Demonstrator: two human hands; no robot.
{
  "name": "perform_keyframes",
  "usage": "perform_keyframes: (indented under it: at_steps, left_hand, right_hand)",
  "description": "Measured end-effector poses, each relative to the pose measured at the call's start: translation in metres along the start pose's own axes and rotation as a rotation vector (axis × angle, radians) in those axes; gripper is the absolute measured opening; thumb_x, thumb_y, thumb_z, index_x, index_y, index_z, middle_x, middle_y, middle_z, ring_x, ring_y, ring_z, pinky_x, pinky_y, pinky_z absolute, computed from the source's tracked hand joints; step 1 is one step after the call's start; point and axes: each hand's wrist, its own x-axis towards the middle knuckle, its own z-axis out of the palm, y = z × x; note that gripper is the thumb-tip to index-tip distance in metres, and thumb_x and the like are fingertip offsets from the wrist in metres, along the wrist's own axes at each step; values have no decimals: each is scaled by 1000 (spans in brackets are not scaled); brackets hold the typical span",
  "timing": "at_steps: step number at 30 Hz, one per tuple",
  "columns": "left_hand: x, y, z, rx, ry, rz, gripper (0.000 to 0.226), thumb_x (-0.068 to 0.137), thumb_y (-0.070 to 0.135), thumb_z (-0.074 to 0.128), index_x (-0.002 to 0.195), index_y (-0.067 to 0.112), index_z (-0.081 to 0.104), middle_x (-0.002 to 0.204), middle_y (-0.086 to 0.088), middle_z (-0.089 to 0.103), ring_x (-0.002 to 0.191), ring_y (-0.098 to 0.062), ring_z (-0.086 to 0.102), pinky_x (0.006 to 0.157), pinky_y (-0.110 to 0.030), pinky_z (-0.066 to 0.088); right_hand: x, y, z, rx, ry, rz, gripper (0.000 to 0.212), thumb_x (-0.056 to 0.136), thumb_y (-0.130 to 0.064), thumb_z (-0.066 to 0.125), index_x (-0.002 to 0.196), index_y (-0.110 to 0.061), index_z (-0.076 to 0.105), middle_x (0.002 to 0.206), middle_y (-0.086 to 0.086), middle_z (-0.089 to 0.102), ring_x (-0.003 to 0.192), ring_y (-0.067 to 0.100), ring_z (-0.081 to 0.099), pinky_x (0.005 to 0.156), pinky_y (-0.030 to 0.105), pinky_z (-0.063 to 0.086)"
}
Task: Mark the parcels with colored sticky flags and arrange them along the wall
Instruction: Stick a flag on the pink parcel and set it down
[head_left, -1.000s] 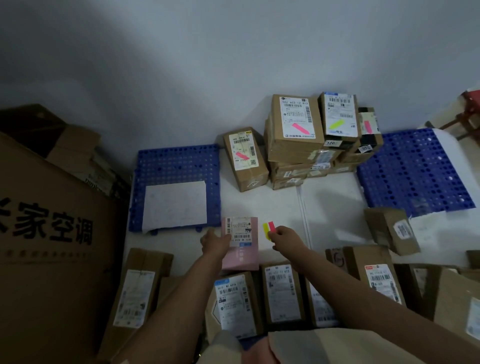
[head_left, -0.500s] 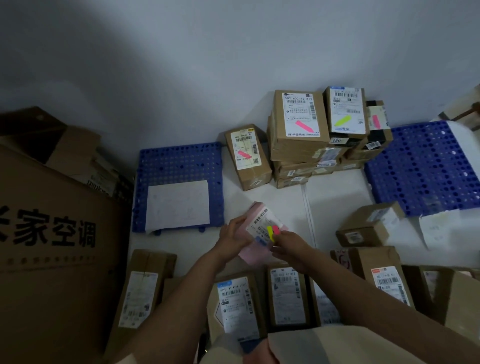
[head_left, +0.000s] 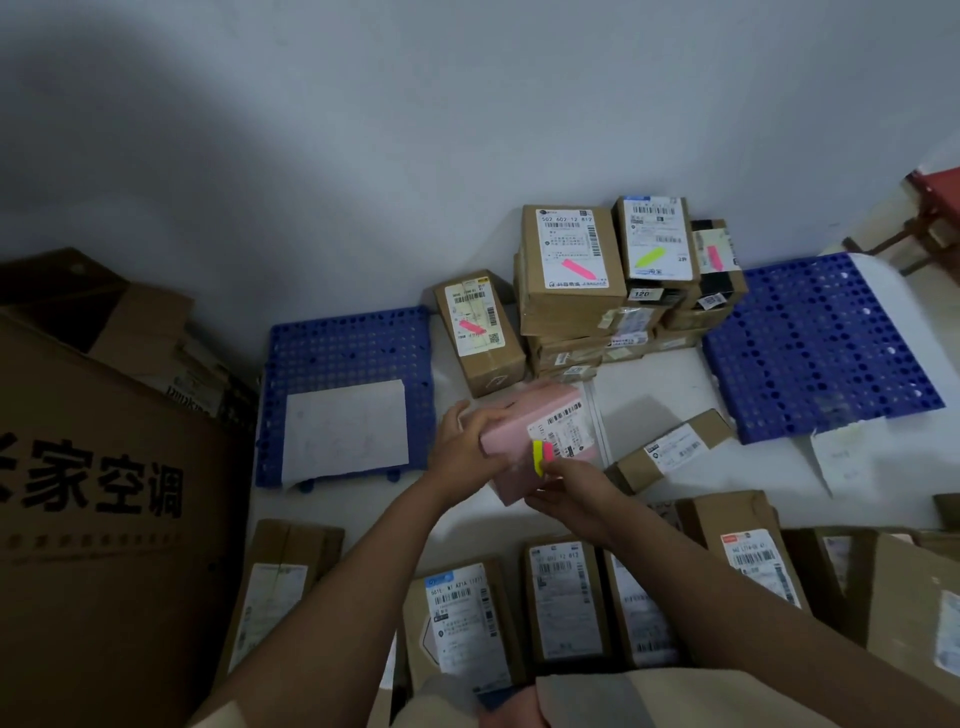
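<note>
Huge brown cardboard carton (head_left: 104, 519) at left, printed "家空调" in black. Two blue perforated plastic pallets (head_left: 353, 343) on white floor by the wall. Stacked brown cardboard parcels (head_left: 571, 291) against wall; top label reads "502 602 12 812", pink flag on it. Left hand (head_left: 462, 447) grips pink rectangular parcel (head_left: 535, 431) mid-floor, above the near parcels. Right hand (head_left: 571, 493) pinches yellow and pink sticky flags (head_left: 543, 456) at its white barcode label.

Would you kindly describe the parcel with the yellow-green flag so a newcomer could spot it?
Find the stack of parcels against the white wall, between the two blue pallets. On top, the middle box is it: its flag is yellow-green, its neighbours' pink.
</note>
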Motion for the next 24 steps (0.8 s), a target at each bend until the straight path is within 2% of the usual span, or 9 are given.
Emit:
perform_keyframes:
  at_steps: [3,5,9,11,14,16,18,21,24]
  left_hand:
    - [-3,9,-6,-129,-82,30,59,80,27,79,110,63,43,147,8,14,139,-28,24,109,-42,43]
    - [-4,12,-11,-177,-12,17,61,78,21,82,115,53,45,140,5,20,134,-26,29,104,-37,47]
    - [-8,11,-30,-301,106,-103,76,64,25,90,110,56,38,137,1,33,125,-23,46,96,-46,54]
    - [-13,13,-44,-355,-13,-116,81,67,21,88,119,53,34,134,0,44,120,-23,52,92,-49,56]
    - [-22,31,-65,-411,-253,-88,87,76,7,81,137,44,32,128,3,45,115,-23,54,88,-46,58]
    - [-25,46,-74,-450,-354,-72,88,78,4,77,141,48,33,129,6,42,115,-27,56,81,-43,60]
    - [-26,58,-78,-464,-378,-61,86,80,9,78,140,52,34,131,9,41,113,-30,60,83,-45,59]
    - [-24,68,-76,-477,-215,-36,77,81,25,80,139,48,36,124,15,42,98,-22,69,80,-38,60]
    - [-22,67,-70,-556,-52,-17,61,85,29,76,136,34,43,129,6,55,99,-13,68,81,-27,58]
  right_hand:
    - [-7,-1,1,30,-47,-14,13,99,-4,44,101,-4,57,83,14,55,82,26,58,95,42,48]
    - [-9,-5,-3,-11,-68,-44,13,99,-8,45,104,-5,58,88,12,56,87,25,58,95,41,48]
    - [-8,-25,-21,-22,81,-196,17,98,-16,54,115,-10,56,113,6,54,115,25,49,95,40,46]
    - [-11,-41,-27,-6,173,-264,16,98,-19,55,113,-14,57,123,5,52,122,22,45,101,39,40]
    - [-15,-58,-32,-50,136,-266,29,98,-28,53,124,-16,60,135,-1,46,129,18,37,108,45,26]
    - [-21,-61,-32,-102,60,-208,36,97,-30,52,128,-15,61,132,-2,49,122,20,40,98,51,32]
    - [-27,-59,-30,-76,-8,-157,25,96,-26,53,113,-11,65,113,5,54,103,26,51,79,46,46]
    - [-34,-54,-26,-37,12,-105,12,96,-20,53,90,-10,56,90,11,50,82,27,54,64,42,51]
    - [-40,-51,-24,57,9,-84,15,98,-13,50,107,-1,54,101,17,54,89,35,59,65,48,54]
